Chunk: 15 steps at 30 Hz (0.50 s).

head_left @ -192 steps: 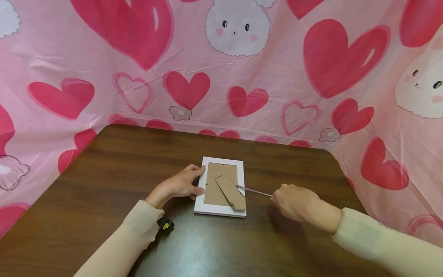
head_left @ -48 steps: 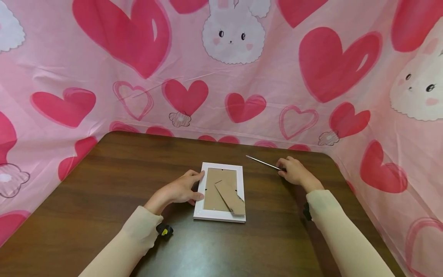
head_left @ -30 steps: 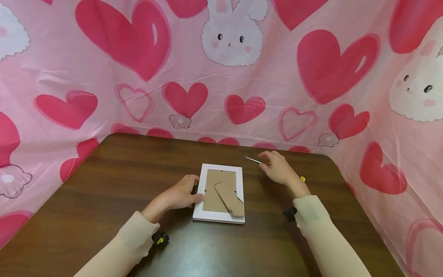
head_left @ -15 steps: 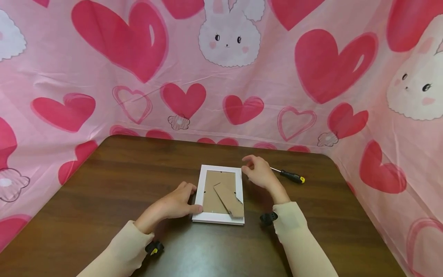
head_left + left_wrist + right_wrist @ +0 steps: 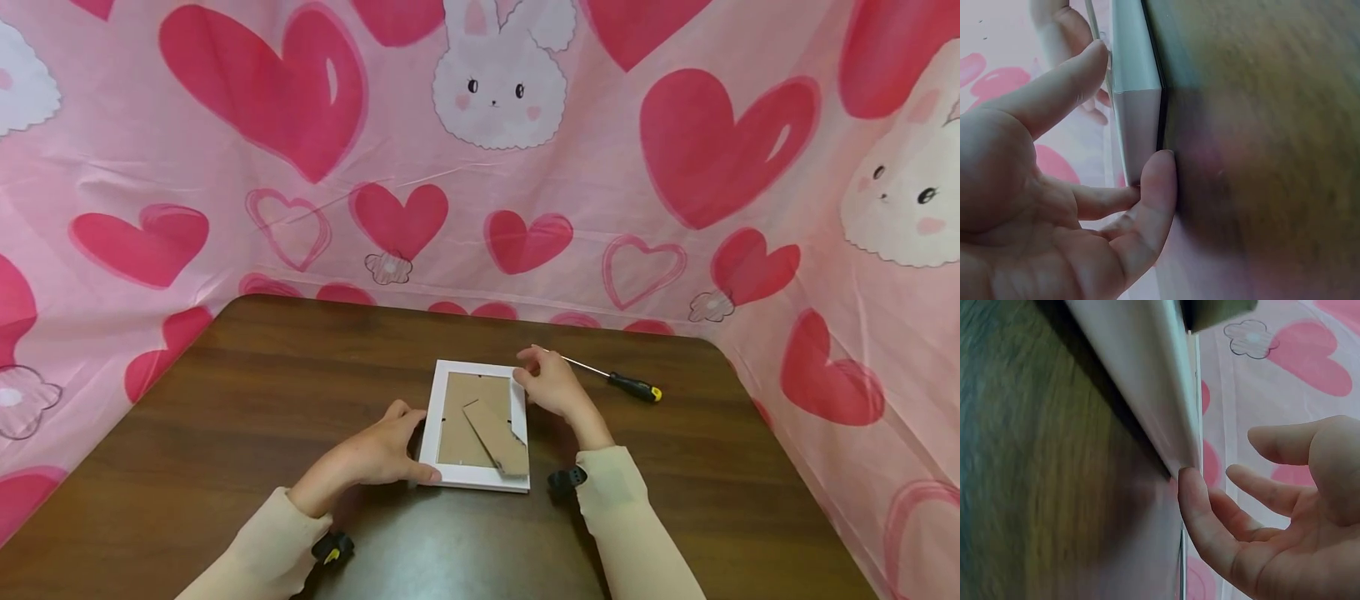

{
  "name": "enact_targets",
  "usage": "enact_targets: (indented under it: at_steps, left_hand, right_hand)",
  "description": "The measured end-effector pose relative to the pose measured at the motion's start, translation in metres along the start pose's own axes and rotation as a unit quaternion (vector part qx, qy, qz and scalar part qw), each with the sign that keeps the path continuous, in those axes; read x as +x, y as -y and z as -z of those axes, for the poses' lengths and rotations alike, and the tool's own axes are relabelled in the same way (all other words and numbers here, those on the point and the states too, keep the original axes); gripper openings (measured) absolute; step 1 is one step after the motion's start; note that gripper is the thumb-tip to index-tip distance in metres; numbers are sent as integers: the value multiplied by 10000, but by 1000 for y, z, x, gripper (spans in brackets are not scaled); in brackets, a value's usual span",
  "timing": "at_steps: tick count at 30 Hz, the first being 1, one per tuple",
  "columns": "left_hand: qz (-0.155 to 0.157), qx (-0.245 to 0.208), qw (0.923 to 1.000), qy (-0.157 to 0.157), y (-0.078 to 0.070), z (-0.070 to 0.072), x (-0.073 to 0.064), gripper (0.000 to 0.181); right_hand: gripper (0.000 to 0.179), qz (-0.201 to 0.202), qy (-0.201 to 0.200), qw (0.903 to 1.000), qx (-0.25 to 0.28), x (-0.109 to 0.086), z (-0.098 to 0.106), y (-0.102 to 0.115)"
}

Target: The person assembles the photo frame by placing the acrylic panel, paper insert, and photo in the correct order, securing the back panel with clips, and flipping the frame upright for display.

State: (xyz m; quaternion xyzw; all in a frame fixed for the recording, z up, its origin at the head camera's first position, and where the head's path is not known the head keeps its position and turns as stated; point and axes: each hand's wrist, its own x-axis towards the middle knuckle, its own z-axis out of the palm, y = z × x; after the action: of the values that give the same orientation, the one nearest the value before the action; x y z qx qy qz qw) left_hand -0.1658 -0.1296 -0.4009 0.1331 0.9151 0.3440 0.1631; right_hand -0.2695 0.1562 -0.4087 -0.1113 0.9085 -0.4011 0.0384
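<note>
A white picture frame (image 5: 480, 481) lies face down on the table, its brown backing board (image 5: 454, 446) upward. The cardboard stand (image 5: 501, 446) slants across the board, with a torn edge on its right. My left hand (image 5: 375, 454) grips the frame's near left corner; in the left wrist view the thumb is at the back face and fingers are at the outer side. My right hand (image 5: 553, 387) is at the far right edge. In the right wrist view one fingertip meets the frame's side (image 5: 1141, 375), while the thumb stands apart from it.
A screwdriver (image 5: 635, 387) with a black and yellow handle lies right of the frame, its shaft running toward the right hand. Behind the brown wooden table (image 5: 337, 333) hangs a pink cloth (image 5: 600, 167) with hearts and rabbits. Each wrist wears a small black device (image 5: 332, 547).
The right hand worked the screwdriver at the frame's edge, laid it on the table, then moved left to the frame. The left hand has slid down to the near left corner.
</note>
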Motion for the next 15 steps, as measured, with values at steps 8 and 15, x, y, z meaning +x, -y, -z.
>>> enact_targets:
  at_steps: [8,15]
  left_hand:
    - [-174,-198,9996,56,0,0,1,97]
    - [-390,-463,9981,120,6,1,3,92]
  right_hand:
    - [42,-30,-84,9999,-142,-3,-1,4]
    - [44,-38,-140,9997,-205,-1,-4,6]
